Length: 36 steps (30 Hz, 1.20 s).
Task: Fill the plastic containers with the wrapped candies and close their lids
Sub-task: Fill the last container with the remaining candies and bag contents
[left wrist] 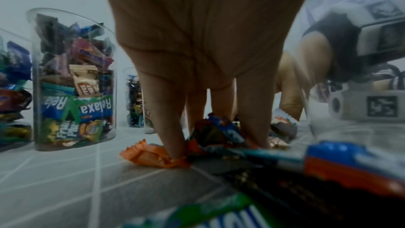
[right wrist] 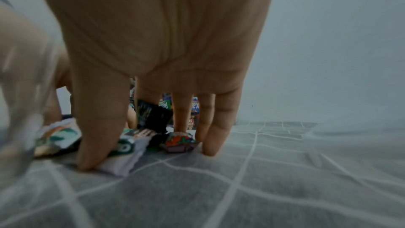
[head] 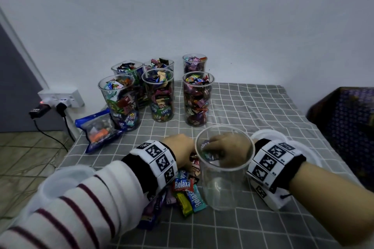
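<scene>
Now both hands [head: 178, 147] on loose candies [head: 183, 185].

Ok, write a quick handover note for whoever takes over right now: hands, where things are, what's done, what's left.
Left hand: fingers down on the loose candies, gathering them.
Right hand: fingertips on candies behind the empty container, gathering too.
Done: six containers at the back of the table look full, none lidded.
Lids: one behind the right wrist, one beside the left sleeve.
Left: fill the empty container, then close every lid.
</scene>
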Motion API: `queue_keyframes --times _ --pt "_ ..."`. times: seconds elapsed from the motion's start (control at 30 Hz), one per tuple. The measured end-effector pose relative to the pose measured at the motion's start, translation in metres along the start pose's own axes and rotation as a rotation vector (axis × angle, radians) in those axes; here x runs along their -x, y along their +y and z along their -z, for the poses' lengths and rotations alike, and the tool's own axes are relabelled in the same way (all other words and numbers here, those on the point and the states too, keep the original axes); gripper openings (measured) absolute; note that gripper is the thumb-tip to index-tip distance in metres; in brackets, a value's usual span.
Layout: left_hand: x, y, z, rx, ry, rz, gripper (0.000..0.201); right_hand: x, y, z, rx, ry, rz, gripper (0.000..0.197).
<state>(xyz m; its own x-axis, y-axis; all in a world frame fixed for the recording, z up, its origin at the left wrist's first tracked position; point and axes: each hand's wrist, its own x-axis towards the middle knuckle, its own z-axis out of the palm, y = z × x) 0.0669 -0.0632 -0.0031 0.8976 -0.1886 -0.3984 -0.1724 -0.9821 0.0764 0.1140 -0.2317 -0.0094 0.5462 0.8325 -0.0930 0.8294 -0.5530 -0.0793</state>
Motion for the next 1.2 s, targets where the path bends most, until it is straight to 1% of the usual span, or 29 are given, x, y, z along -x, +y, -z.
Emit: queue_keyframes --times 0.1,0.17,0.27,0.37,0.43,0.53,0.63,0.67,0.7,0.73,0.77,0.8,0.9,1.0,1.1,1.13,1.2 --pt "0.004 0.001 0.000 0.021 0.052 0.003 0.026 0.002 0.002 -0.003 -0.025 0.028 -0.025 0.040" --pt "0.007 0.002 0.001 0.021 0.082 0.035 0.020 0.003 0.003 -0.004 -0.019 0.040 -0.049 0.033" --pt "0.012 0.002 -0.001 0.003 0.126 0.048 0.022 0.010 0.004 -0.003 -0.010 0.019 -0.119 0.026" --pt "0.017 -0.002 -0.001 0.067 0.136 0.056 0.024 0.019 0.003 0.002 -0.051 -0.044 -0.175 0.021" --pt "0.021 -0.004 0.000 0.133 0.147 0.062 0.027 0.025 0.005 0.003 -0.091 -0.035 -0.203 0.019" --pt "0.030 -0.006 0.003 0.247 0.222 0.076 0.026 0.038 0.006 0.008 -0.197 -0.004 -0.255 0.014" --pt "0.043 -0.008 0.013 0.352 0.380 0.045 0.021 0.055 0.003 0.023 -0.329 0.071 -0.342 0.003" --pt "0.048 -0.008 0.018 0.403 0.428 0.030 0.020 0.060 0.003 0.029 -0.417 0.121 -0.360 0.008" --pt "0.054 -0.007 0.022 0.454 0.473 0.013 0.020 0.065 0.004 0.034 -0.488 0.178 -0.377 0.009" --pt "0.059 -0.006 0.027 0.506 0.518 -0.003 0.019 0.069 0.005 0.041 -0.521 0.241 -0.392 0.003" --pt "0.064 -0.006 0.032 0.553 0.561 -0.023 0.018 0.073 0.006 0.048 -0.532 0.295 -0.405 0.005" --pt "0.068 -0.005 0.036 0.594 0.599 -0.040 0.017 0.077 0.006 0.055 -0.552 0.341 -0.410 0.009" --pt "0.079 -0.002 0.047 0.730 0.691 -0.086 0.010 0.089 0.003 0.080 -0.639 0.480 -0.385 0.005" --pt "0.083 0.005 0.054 0.882 0.733 -0.132 0.014 0.098 -0.015 0.102 -0.672 0.556 -0.321 0.010" --pt "0.084 0.013 0.058 0.961 0.745 -0.170 0.015 0.098 -0.039 0.112 -0.671 0.522 -0.239 0.016" --pt "0.085 0.015 0.059 0.975 0.754 -0.178 0.016 0.097 -0.046 0.110 -0.634 0.499 -0.217 0.014" --pt "0.086 0.018 0.061 0.991 0.769 -0.192 0.016 0.095 -0.054 0.107 -0.457 0.470 -0.196 0.009"
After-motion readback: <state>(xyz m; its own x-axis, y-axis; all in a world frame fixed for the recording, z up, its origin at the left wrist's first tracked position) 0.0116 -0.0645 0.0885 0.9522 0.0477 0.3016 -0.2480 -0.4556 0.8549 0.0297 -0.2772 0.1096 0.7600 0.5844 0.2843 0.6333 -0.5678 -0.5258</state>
